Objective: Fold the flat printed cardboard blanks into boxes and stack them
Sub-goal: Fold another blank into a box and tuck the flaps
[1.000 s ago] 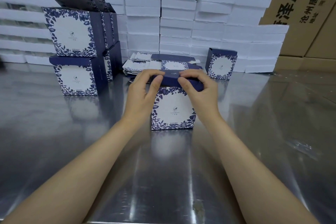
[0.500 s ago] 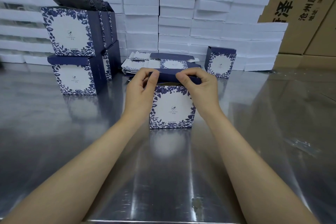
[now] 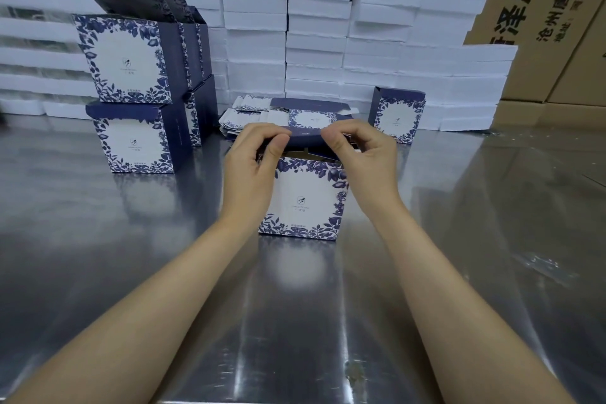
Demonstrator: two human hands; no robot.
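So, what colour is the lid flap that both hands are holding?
Plain dark navy: the lid flap, seen best in the head view.

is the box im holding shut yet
Not shut: the left hand and right hand pinch the navy lid above the box, a dark gap showing under it.

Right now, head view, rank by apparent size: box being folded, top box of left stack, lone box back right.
1. Top box of left stack and box being folded: alike, unranked.
2. Lone box: looks smallest, but stands farther back, so unsure.
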